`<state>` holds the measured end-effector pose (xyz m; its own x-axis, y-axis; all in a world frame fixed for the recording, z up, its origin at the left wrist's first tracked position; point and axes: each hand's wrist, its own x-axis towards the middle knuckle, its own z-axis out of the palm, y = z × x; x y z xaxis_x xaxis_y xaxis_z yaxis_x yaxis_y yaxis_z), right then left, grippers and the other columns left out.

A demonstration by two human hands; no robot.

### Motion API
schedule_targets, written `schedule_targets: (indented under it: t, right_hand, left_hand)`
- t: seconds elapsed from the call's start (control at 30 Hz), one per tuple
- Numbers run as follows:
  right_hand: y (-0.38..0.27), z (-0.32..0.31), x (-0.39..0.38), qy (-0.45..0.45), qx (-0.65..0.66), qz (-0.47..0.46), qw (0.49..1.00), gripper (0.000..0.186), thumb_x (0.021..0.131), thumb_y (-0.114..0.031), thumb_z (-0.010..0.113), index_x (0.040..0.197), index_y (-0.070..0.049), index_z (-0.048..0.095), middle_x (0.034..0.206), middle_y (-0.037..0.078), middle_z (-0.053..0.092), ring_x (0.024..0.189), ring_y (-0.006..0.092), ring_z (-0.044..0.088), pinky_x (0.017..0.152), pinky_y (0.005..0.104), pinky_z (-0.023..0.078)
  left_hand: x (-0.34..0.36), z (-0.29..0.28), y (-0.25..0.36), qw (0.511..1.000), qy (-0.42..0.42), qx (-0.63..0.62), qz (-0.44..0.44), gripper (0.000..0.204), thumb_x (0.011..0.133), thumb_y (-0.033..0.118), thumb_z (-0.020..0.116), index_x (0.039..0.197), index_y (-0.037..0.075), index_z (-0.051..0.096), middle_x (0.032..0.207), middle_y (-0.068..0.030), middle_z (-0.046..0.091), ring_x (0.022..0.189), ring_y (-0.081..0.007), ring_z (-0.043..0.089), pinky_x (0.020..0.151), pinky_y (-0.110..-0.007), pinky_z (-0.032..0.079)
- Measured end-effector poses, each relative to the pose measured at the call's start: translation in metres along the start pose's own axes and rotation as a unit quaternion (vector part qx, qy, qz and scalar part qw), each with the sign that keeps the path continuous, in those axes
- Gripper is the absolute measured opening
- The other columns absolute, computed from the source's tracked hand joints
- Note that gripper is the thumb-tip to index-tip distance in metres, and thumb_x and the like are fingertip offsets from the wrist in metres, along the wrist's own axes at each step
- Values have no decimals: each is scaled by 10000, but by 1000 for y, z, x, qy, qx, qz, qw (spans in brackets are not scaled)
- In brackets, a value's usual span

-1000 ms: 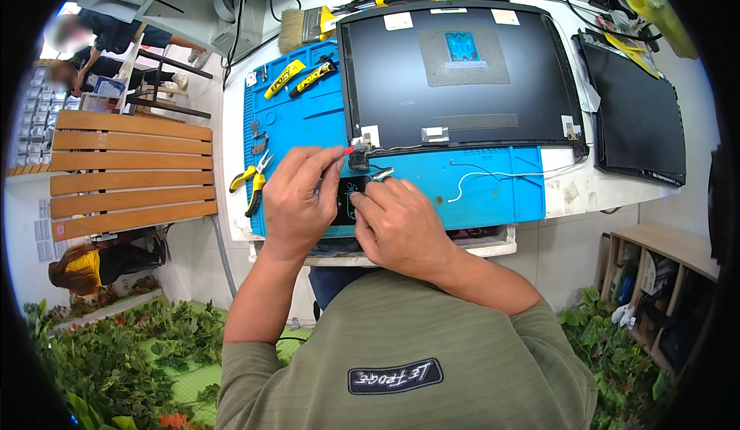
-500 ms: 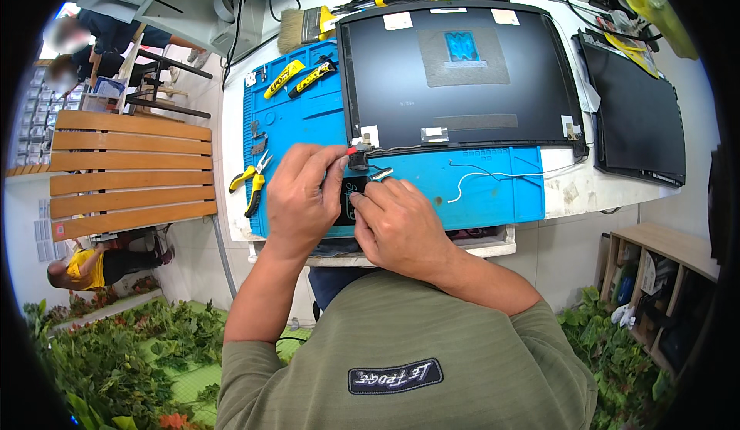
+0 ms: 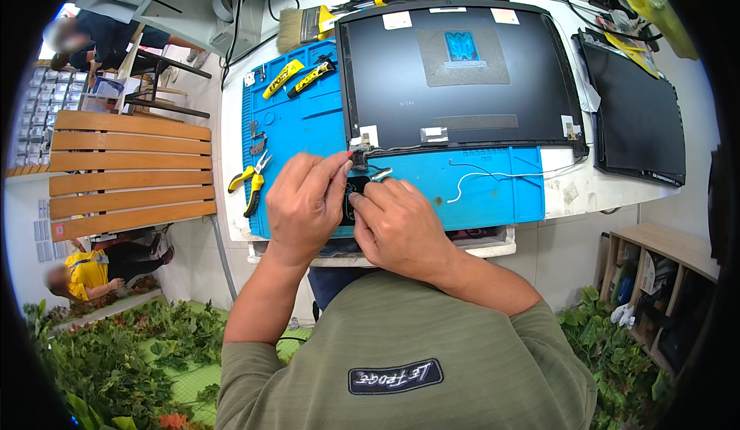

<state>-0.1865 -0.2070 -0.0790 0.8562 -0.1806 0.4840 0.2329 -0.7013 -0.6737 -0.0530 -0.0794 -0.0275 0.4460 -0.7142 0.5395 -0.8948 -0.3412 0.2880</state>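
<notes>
My left hand pinches a small red-tipped thing at the lower-left hinge of a dark laptop screen panel. My right hand is curled beside it over a black rectangle with light lettering; what its fingers hold, if anything, is hidden. A small metal piece shows just above the right fingers. Both hands are over a blue mat. Yellow-handled pliers lie left of my left hand, and a thin white cable runs to the right.
Two adhesive tubes, a brush and more tools lie behind. A dark panel stack is at the right. Slatted wood furniture and several people are at the left; a wooden shelf is at lower right.
My left fingertips have shifted slightly down, and less of the red tip shows. My right hand stays put. The person in yellow at the left has changed posture.
</notes>
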Motion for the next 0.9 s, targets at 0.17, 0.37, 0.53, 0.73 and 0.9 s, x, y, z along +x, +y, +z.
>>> schedule_targets:
  t: [0.17,0.37,0.53,0.73,0.9]
  right_hand:
    - [0,-1,0,1,-2,-2,1000,111,888,-66,786,954,-1,726,934,132,643,917,326,660,828,462,523]
    - [0,-1,0,-2,-2,-1,1000,111,888,-66,786,949,-3,719,933,133,640,916,326,660,829,464,523]
    - [0,0,0,-2,-3,-2,1000,111,889,-65,784,951,-2,717,937,135,642,919,326,659,831,464,524]
    - [0,-1,0,-4,-3,-4,1000,111,889,-66,782,953,-3,717,941,135,645,924,325,659,834,461,524]
    - [0,-3,0,-9,-4,-5,1000,108,878,-69,783,927,-8,708,944,133,645,923,323,655,832,457,521]
  left_hand:
    - [0,0,3,1000,0,1,-5,185,946,11,915,1121,54,874,892,-89,757,692,-238,702,600,-365,541]
    - [-2,-4,6,1000,-21,19,-12,182,958,16,907,1136,44,879,915,-95,771,705,-243,720,618,-363,562]
    - [-2,-5,9,999,-29,18,-28,181,965,19,901,1144,44,881,931,-96,779,709,-247,726,632,-363,573]
    - [-5,-1,10,999,-22,25,-28,193,954,57,905,1143,61,866,920,-70,748,755,-258,734,655,-388,585]
    - [-7,0,15,999,-27,20,-32,193,970,34,899,1161,55,887,911,-83,771,695,-235,728,634,-365,580]
